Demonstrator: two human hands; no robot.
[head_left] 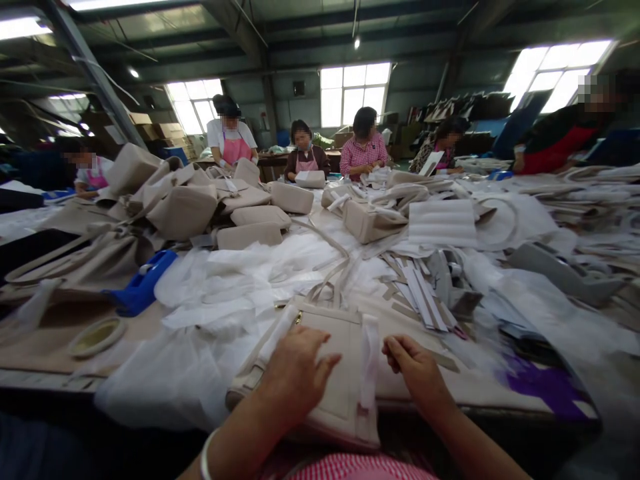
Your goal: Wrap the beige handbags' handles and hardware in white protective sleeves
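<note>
A beige handbag (335, 380) lies at the table's front edge, right in front of me, its strap trailing away from its far end. My left hand (297, 367) rests over the bag's left part, thumb and fingers apart, near a brass-coloured zip fitting (299, 318). A white wrapping strip (369, 363) is looped around the bag's right side. Just right of that strip, apart from it, my right hand (413, 363) has its fingers curled and pinched together. Whatever they may hold is too small to make out.
Beige bags (185, 207) are heaped at the back left. A blue tape dispenser (143, 283) and a tape roll (97, 337) lie left, a grey dispenser (565, 270) right. White strips (423, 293) and plastic film (240, 280) cover the table. Several co-workers sit or stand beyond.
</note>
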